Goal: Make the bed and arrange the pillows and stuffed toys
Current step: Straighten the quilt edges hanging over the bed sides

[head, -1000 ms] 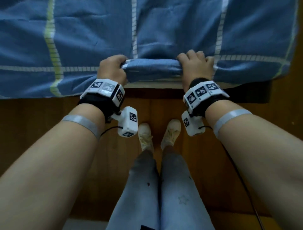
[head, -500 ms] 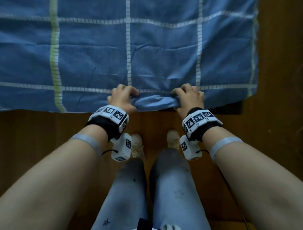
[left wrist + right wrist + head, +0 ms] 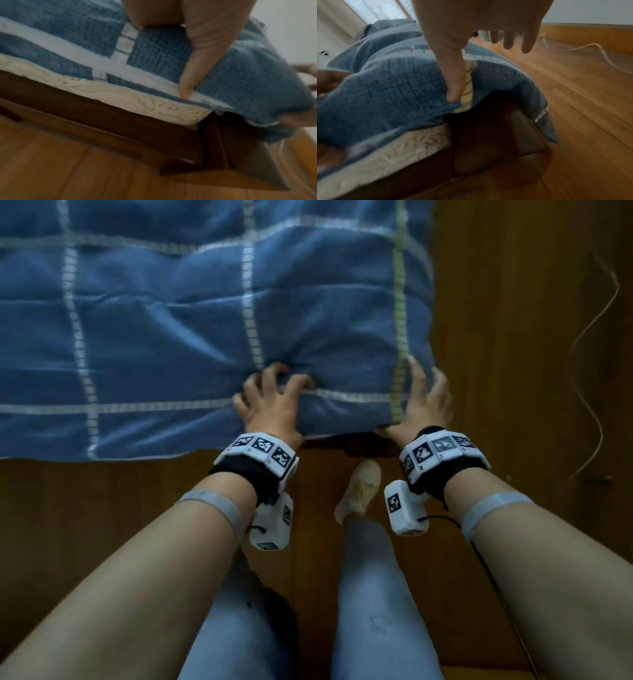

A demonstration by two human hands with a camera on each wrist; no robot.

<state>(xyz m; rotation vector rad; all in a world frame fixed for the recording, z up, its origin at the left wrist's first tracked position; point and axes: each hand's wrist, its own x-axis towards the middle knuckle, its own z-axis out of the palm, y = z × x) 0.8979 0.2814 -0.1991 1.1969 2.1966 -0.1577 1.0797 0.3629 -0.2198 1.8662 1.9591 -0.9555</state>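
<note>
Blue checked blanket (image 3: pixel 178 330) over cream mattress (image 3: pixel 120 93), near right corner. Left hand (image 3: pixel 270 402) fingers curled, gripping bunched near edge; right hand (image 3: pixel 423 402) fingers spread straight, pressed on corner. Wooden floor (image 3: pixel 513 337) beyond.

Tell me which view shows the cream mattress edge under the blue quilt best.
The left wrist view: the mattress edge runs in a long strip between the blue quilt and the dark bed frame. The right wrist view shows a shorter, blurrier stretch. In the head view the quilt hides it.

Quilt (image 3: pixel 171 337) on mattress (image 3: pixel 120 94); hands at quilt's near-right corner.
</note>
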